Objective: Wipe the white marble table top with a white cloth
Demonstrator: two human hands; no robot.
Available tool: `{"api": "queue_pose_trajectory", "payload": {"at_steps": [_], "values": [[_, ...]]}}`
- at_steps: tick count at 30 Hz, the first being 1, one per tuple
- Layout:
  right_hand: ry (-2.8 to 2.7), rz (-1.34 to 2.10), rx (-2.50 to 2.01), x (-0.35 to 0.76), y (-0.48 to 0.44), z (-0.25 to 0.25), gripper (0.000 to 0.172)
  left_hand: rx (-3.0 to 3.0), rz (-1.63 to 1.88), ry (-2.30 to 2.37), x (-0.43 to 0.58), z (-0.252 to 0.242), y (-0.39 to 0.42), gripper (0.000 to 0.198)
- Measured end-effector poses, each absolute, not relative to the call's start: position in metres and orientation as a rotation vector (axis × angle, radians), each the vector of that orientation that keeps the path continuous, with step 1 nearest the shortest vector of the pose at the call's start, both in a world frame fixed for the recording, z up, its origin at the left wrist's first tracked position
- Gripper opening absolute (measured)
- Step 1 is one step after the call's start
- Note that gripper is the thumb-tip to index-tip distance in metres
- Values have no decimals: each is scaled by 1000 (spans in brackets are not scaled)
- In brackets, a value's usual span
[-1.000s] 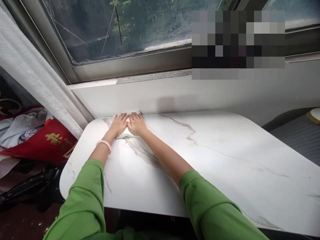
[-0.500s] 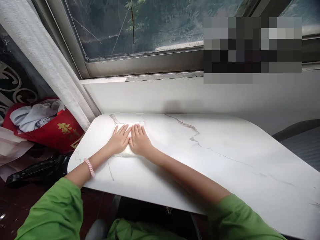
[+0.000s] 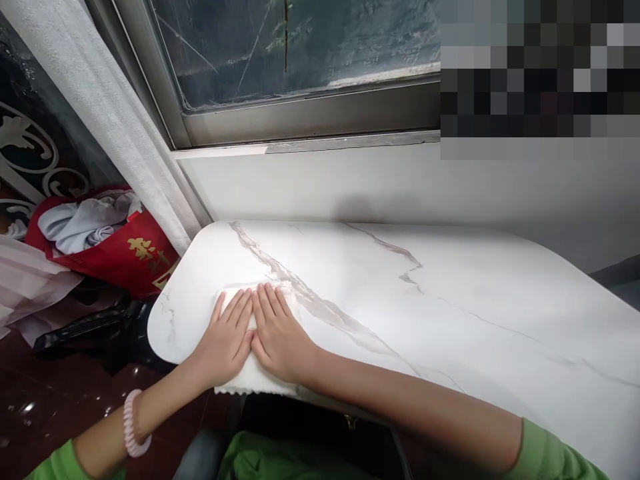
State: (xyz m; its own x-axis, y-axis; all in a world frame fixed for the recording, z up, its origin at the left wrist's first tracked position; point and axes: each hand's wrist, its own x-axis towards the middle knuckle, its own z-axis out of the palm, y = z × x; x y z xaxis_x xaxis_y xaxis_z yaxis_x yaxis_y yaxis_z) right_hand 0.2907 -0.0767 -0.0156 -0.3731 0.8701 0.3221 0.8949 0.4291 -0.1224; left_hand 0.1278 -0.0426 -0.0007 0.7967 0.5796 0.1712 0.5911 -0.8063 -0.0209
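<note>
A white cloth (image 3: 250,381) lies flat on the white marble table (image 3: 450,320), at its near left edge, and hangs a little over that edge. My left hand (image 3: 225,340) and my right hand (image 3: 277,333) press flat on the cloth side by side, thumbs touching and fingers pointing toward the window. The hands cover most of the cloth. A pink coil band (image 3: 131,432) is on my left wrist. Both arms wear green sleeves.
A white wall and a window frame (image 3: 310,117) stand behind the table. A white curtain (image 3: 115,120) hangs at the left. Below it on the dark floor are a red bag (image 3: 125,257) with grey clothes and a black bag (image 3: 85,330).
Both hands have slid the cloth from the table's far edge back to the near left edge. The view has shifted left and down.
</note>
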Motion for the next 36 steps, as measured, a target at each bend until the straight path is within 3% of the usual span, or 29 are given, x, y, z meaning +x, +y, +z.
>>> {"api": "queue_pose_trajectory", "payload": {"at_steps": [7, 22, 36], "values": [[-2299, 140, -1498, 298, -27, -22, 65, -2881, -240, -1010, 135, -9, 2, 54], [-1998, 66, -1871, 323, 141, -24, 62, -3019, -231, -1053, 188, -4, 198, 48], [-1987, 36, -1889, 327, 154, -26, 59, -2895, -87, -1140, 193, -7, 203, 52]]}}
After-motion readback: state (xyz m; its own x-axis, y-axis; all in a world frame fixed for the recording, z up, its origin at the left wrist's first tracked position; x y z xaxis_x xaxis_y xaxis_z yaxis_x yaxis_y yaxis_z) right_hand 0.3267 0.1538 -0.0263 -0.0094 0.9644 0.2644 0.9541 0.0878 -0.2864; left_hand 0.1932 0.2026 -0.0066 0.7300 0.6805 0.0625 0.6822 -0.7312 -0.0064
